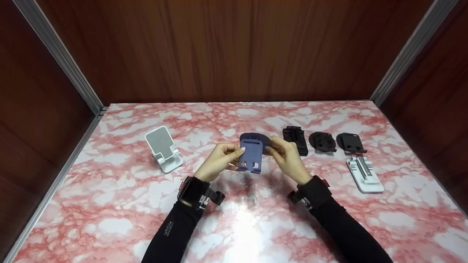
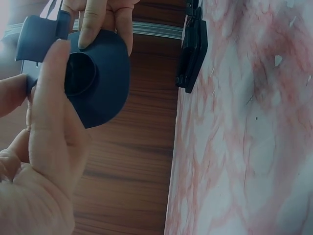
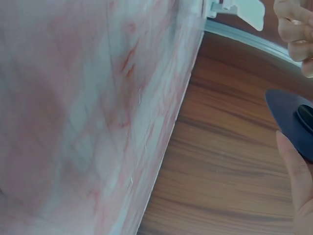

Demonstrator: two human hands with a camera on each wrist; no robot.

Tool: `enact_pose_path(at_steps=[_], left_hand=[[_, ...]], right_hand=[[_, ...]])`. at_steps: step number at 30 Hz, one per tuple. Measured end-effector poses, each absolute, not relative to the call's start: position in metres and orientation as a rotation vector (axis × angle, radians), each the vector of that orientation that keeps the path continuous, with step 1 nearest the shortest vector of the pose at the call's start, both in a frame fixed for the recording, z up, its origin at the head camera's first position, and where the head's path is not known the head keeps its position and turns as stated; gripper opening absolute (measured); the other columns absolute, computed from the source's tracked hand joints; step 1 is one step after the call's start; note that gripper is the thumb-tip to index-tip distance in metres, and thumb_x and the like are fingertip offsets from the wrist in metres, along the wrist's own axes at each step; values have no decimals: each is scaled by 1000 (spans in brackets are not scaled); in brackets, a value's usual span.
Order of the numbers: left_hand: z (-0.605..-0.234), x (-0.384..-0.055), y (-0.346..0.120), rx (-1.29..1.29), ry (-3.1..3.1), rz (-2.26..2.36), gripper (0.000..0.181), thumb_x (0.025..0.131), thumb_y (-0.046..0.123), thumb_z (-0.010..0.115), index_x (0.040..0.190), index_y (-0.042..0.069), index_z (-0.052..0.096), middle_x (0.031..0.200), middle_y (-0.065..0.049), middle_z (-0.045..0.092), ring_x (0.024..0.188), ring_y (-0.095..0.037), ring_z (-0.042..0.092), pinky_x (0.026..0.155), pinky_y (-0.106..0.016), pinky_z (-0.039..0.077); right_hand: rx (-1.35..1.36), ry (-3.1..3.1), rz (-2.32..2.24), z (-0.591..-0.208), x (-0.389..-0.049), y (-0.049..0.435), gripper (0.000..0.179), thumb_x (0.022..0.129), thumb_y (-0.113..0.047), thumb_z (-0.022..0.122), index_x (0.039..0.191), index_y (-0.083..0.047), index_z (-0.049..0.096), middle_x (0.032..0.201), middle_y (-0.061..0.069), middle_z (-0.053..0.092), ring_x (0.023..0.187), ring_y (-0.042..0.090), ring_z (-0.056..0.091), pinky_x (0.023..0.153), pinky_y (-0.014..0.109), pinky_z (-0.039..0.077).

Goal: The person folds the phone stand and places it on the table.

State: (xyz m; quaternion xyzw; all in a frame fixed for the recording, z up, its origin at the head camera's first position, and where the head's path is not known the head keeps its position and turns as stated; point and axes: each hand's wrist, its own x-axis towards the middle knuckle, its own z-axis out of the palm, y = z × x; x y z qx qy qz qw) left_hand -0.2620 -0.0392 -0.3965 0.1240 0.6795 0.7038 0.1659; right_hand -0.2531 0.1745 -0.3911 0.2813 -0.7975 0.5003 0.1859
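Note:
A dark blue phone stand (image 1: 251, 155) is up in front of me between both hands, its slotted plate facing the head camera. My left hand (image 1: 218, 159) grips the plate's left edge, thumb on the front. My right hand (image 1: 289, 157) pinches the rounded base behind the plate, at its right side. In the left wrist view the base (image 2: 111, 81) shows its underside with a dark round recess, and the fingers of the right hand (image 2: 108, 19) lie on its far edge. Only part of the base (image 3: 282, 113) enters the right wrist view.
An unfolded white phone stand (image 1: 161, 146) stands at the left. To the right lie a black folded stand (image 1: 295, 140), two black round-based stands (image 1: 322, 141), (image 1: 350, 142) and a folded white stand (image 1: 365, 175). Wooden panels (image 1: 234, 51) enclose the marbled table (image 1: 120, 208).

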Motion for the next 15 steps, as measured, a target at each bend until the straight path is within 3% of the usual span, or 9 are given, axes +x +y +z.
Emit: enact_pose_path(at_steps=[9,12,15], left_hand=[[-395,-260,-38,349,1899,1973,17,92,18,56,78,9,58,70,0,61,56,-9,58,50,-20,52],[-395,-260,-38,339,1895,1974,18,92,18,56,78,9,58,70,0,61,55,-9,58,50,-20,52],[-396,-260,-37,345,1898,1990,18,92,18,56,78,8,57,70,0,61,56,-9,59,51,-21,53]], right_hand=[[903,-2149,1206,-389,-252,175,15,83,11,58,95,6,64,76,17,70,55,2,47,46,9,36],[912,-2145,1190,-389,-252,175,15,83,11,58,95,5,64,77,16,70,54,6,50,46,11,39],[908,-2161,1241,-388,-252,176,15,84,11,57,97,6,64,83,18,71,60,17,63,49,22,50]])
